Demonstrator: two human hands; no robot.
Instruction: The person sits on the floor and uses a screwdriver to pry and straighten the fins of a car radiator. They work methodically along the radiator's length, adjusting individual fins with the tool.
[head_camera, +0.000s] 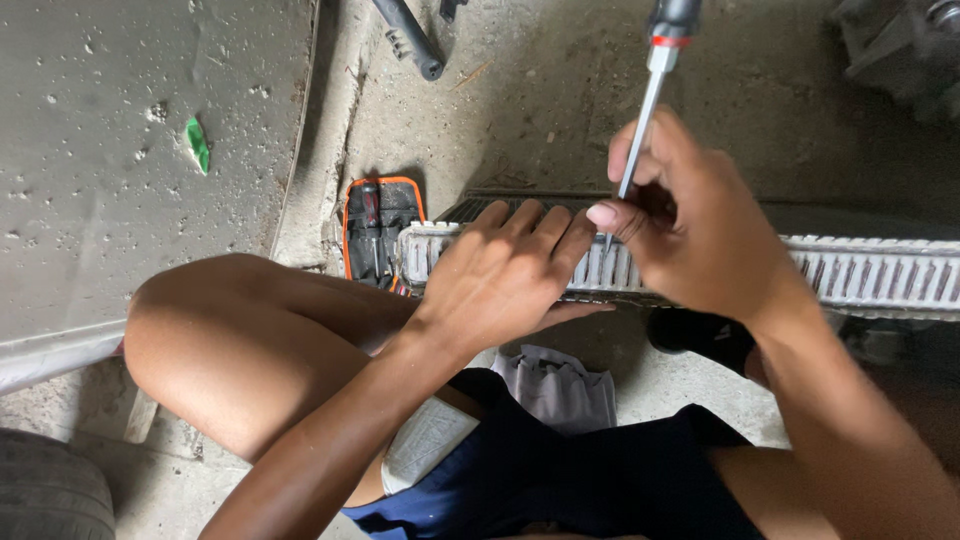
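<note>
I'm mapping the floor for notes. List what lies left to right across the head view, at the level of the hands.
Green scrap → orange-edged tool case → left hand on the finned radiator → right hand holding the screwdriver.

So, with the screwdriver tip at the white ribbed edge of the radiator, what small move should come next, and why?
Probably press the screwdriver tip gently into the slot it touches and lever slightly. The right hand grips its shaft low, with the tip meeting the ribbed edge of the radiator, and the left hand lies flat on that edge to steady it.
</note>
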